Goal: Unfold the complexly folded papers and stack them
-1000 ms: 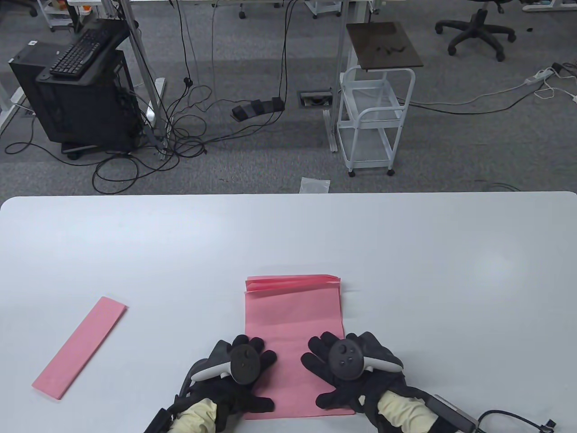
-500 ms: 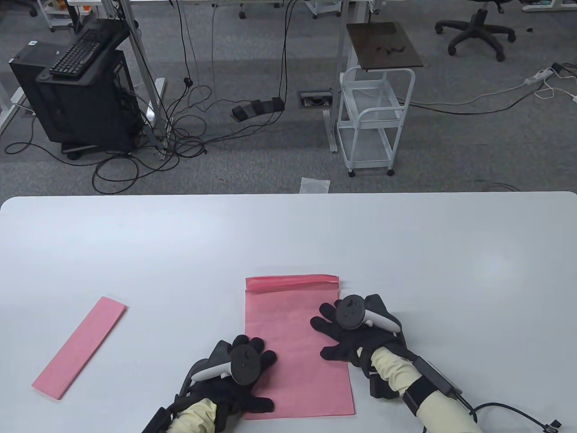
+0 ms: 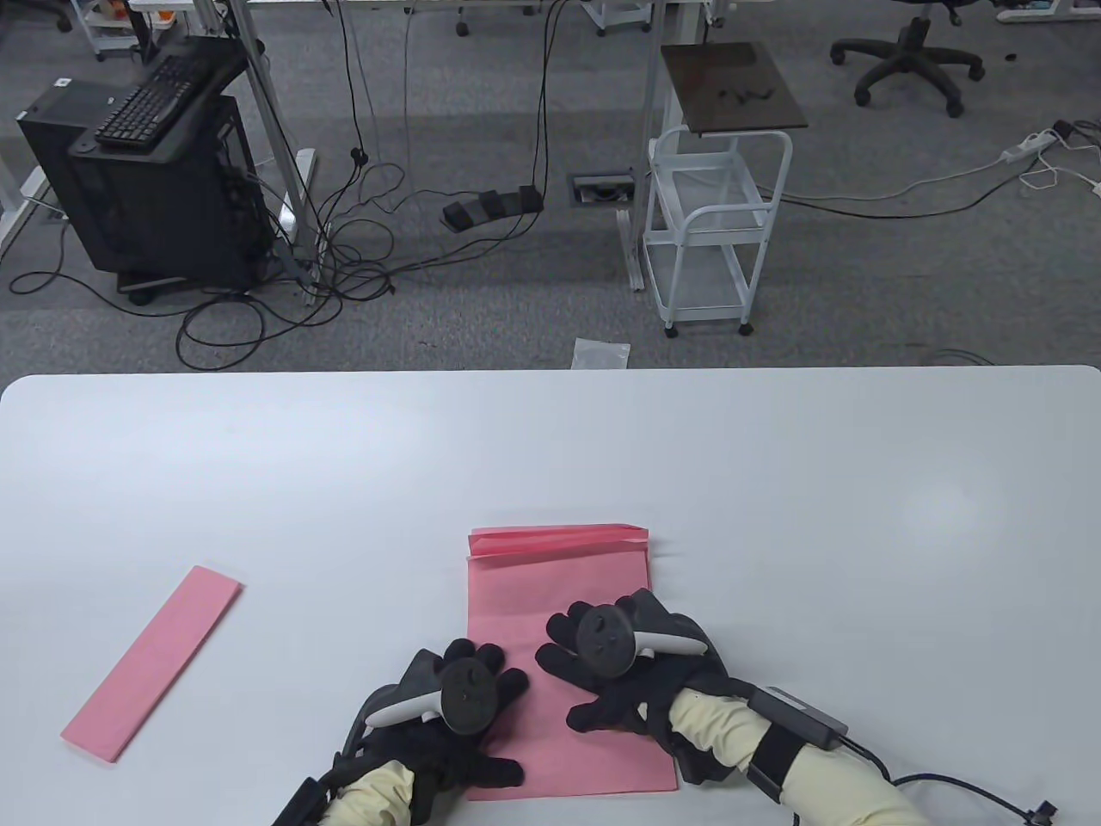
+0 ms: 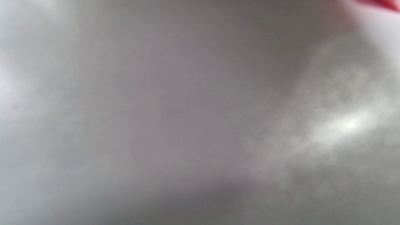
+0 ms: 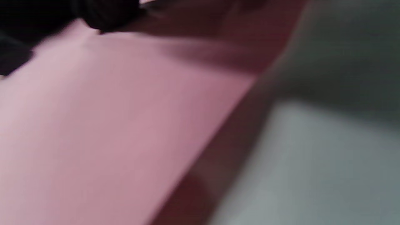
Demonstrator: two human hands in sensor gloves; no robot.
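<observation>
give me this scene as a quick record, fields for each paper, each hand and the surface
surface: white table
partly unfolded paper: pink sheet lying in front of the person, far edge still pleated in layers
folded paper: pink narrow strip, left side of the table, untouched
left hand: flat on the sheet's near left part, fingers spread
right hand: flat on the sheet's middle, fingers spread
stack: none started yet

Both hands flat, fingers spread; left hand [image 3: 456, 701] near; right hand [image 3: 615, 667] just beside.
</observation>
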